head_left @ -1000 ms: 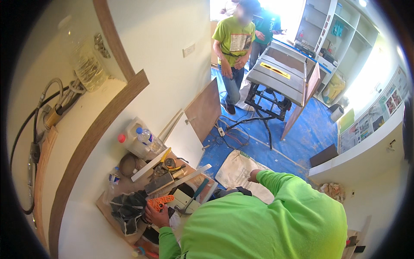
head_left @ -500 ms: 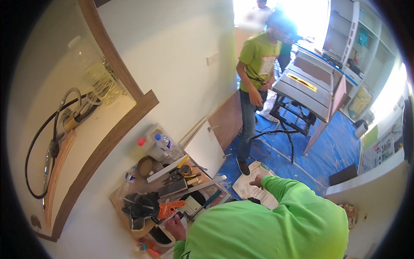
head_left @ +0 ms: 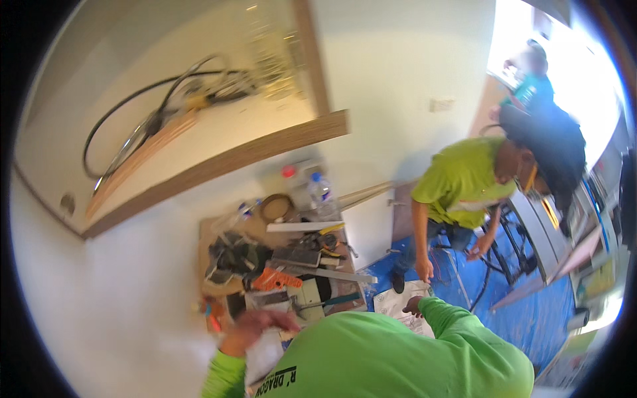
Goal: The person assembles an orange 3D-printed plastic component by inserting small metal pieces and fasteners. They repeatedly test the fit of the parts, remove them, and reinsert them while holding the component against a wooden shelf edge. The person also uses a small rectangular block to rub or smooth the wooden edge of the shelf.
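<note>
At the near edge of the cluttered work surface, my left hand (head_left: 260, 329) has its fingers stretched to the right, slightly blurred, with nothing visible in them. Just beyond it lie an orange perforated tool (head_left: 276, 279), dark gloves or cloth (head_left: 233, 257) and a teal-handled tool (head_left: 337, 300). My right hand (head_left: 413, 306) reaches forward over a printed paper sack (head_left: 402, 298) on the floor. Its fingers appear loosely extended, and I see nothing in them. A co-worker in a yellow-green shirt (head_left: 458, 179) bends close by, one hand (head_left: 424, 268) hanging near the sack.
Above the work surface juts a wood-edged shelf (head_left: 279, 142) with cables and a bottle. Two bottles (head_left: 321, 194) and a tape roll (head_left: 276, 207) stand at the back. Blue sheeting (head_left: 464, 278) covers the floor. A table saw (head_left: 539, 232) stands behind the co-worker; another person (head_left: 534, 83) is beyond.
My view has swung, so the shelf and tools sit farther right. My left hand has lifted off the items with fingers extending. The co-worker has come nearer and bent down.
</note>
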The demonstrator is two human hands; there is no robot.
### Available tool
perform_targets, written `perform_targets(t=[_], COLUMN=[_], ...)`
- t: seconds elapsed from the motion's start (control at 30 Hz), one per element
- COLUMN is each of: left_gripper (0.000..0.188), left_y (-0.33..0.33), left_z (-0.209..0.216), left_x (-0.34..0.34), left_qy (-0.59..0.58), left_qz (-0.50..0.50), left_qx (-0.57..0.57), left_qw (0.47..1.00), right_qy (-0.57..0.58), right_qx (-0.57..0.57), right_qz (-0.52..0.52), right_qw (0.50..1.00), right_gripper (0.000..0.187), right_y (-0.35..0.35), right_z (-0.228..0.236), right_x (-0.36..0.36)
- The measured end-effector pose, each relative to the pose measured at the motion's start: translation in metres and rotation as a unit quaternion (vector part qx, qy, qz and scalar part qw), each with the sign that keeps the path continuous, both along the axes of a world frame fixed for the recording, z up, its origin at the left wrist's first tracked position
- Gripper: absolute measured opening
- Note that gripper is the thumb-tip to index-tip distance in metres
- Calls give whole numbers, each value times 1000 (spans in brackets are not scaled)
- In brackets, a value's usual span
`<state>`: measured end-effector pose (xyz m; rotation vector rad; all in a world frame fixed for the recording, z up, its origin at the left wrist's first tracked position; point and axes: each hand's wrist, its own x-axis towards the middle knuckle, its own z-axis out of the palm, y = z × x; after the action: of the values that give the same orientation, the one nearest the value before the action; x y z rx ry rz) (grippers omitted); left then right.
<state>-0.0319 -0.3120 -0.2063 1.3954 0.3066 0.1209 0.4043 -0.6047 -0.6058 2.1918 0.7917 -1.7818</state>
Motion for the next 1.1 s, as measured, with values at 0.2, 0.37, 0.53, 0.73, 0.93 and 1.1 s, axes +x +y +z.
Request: perform_targets(t=[0.2, 0.37, 0.53, 0.73, 0.93, 1.1], left_gripper=[66, 32, 57, 32, 23, 34], left_y=[0, -66, -98, -92, 46, 96], left_z=[206, 238, 217, 190, 11, -196], left_x=[12, 1, 29, -42, -137, -188], left_qy=[-273, -386, -593, -610, -480, -130], left_qz=[220, 101, 112, 116, 294, 619], left_qx=[292, 339, 211, 227, 140, -58], left_qw=[890, 852, 769, 750, 815, 772], right_qy=[14, 13, 34, 66, 82, 29], right_qx=[9, 39, 41, 89, 336, 353], right_qz=[-36, 9, 77, 150, 192, 366], right_qw=[999, 999, 996, 982, 918, 861], right_gripper=[49, 55, 47, 46, 33, 27], right_y=[7, 20, 24, 48, 78, 81], right_z=[-21, 31, -30, -104, -155, -144], right_x=[-52, -92, -107, -90, -118, -134])
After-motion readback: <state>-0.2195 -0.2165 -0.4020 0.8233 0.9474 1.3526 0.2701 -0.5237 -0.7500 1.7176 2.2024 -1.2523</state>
